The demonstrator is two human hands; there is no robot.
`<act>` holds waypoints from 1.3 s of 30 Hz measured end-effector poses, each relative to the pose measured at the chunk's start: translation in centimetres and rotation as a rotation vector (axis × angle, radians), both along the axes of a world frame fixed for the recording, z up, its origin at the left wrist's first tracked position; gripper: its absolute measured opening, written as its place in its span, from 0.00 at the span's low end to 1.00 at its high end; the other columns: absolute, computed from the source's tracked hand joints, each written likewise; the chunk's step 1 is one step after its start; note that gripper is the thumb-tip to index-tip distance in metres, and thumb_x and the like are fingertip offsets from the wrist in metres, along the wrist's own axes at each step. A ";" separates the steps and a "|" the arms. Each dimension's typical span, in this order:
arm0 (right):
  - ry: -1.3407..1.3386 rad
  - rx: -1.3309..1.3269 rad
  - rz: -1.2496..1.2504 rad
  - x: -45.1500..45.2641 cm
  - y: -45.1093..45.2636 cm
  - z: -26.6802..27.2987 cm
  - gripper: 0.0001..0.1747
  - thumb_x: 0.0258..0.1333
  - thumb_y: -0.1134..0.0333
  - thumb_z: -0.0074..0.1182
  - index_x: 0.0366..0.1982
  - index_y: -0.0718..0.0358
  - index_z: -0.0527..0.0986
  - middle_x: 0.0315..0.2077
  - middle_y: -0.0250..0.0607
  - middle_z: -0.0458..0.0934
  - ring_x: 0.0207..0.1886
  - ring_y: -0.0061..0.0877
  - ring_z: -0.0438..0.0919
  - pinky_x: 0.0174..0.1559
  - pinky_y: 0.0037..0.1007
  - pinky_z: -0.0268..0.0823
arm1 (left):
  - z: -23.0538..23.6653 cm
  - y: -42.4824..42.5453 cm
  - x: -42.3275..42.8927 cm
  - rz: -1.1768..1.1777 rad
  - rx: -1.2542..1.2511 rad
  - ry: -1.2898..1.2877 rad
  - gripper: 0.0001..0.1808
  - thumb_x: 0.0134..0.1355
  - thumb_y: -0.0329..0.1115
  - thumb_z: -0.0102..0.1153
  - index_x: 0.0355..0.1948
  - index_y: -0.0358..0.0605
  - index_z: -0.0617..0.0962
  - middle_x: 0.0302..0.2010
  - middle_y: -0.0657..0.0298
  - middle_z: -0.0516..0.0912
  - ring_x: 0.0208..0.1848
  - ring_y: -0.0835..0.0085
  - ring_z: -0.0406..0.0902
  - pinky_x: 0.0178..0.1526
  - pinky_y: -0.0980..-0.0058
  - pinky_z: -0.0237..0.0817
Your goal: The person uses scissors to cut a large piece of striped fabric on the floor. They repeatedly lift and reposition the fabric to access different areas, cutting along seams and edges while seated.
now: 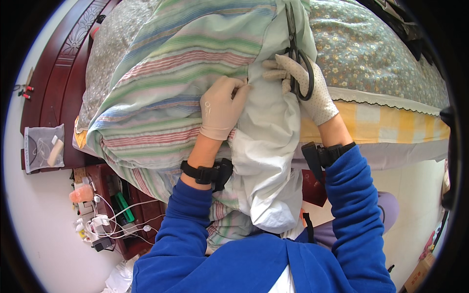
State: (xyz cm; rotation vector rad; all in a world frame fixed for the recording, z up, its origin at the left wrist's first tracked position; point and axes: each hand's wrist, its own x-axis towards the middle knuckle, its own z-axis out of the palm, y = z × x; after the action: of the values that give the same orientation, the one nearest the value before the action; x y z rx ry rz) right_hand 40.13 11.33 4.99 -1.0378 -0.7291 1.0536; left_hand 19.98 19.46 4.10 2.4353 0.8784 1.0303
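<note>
A striped bed cover or quilt (161,84) in green, pink and blue lies bunched on the bed before me, with a plain white cloth section (269,121) running along its right side. My left hand (222,108), in a thin beige glove, pinches the fabric where stripes meet white; its fingertips are partly hidden. In my right hand (311,82), gloved with small dots, hangs a pair of black-handled scissors (292,34). One handle loop sits around the hand, and the blades point away from me over the pale cloth. Several fingers stretch left across the white section.
Floral bedding (370,55) and a yellow checked sheet (370,122) lie to the right. A carved dark wood headboard (47,88) rises at left, with a zip pouch (44,148) against it. Below stands a nightstand (130,245) with white cables (113,219) and a salt lamp (81,194).
</note>
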 end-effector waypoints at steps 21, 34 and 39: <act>-0.141 0.061 0.009 0.0 -0.3 -0.2 0.21 0.71 0.62 0.55 0.58 0.69 0.73 0.51 0.51 0.85 0.49 0.30 0.87 0.33 0.19 0.70 | 0.8 -0.5 -0.2 -0.016 -0.186 -0.109 0.12 0.65 0.35 0.67 0.31 0.37 0.83 0.26 0.67 0.82 0.27 0.81 0.77 0.33 0.76 0.70; -0.205 -0.095 -0.005 -1.8 -3.9 2.9 0.23 0.68 0.54 0.59 0.48 0.69 0.77 0.33 0.43 0.86 0.29 0.19 0.82 0.30 0.20 0.70 | 1.3 0.4 -2.2 -0.120 -1.011 -0.325 0.11 0.72 0.37 0.60 0.38 0.38 0.82 0.26 0.72 0.76 0.25 0.85 0.70 0.28 0.81 0.65; 0.009 -0.185 0.207 -5.0 -8.3 2.9 0.23 0.69 0.53 0.57 0.45 0.70 0.78 0.28 0.37 0.83 0.25 0.16 0.78 0.30 0.19 0.69 | 0.9 0.4 -2.5 -0.130 -1.059 -0.407 0.12 0.72 0.38 0.60 0.38 0.37 0.82 0.27 0.71 0.77 0.25 0.85 0.71 0.29 0.81 0.66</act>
State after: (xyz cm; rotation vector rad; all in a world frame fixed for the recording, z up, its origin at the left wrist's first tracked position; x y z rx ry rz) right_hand 35.12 3.05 7.87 -1.1321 -0.7539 1.3231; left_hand 17.46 19.84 5.02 1.3205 0.8061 0.6911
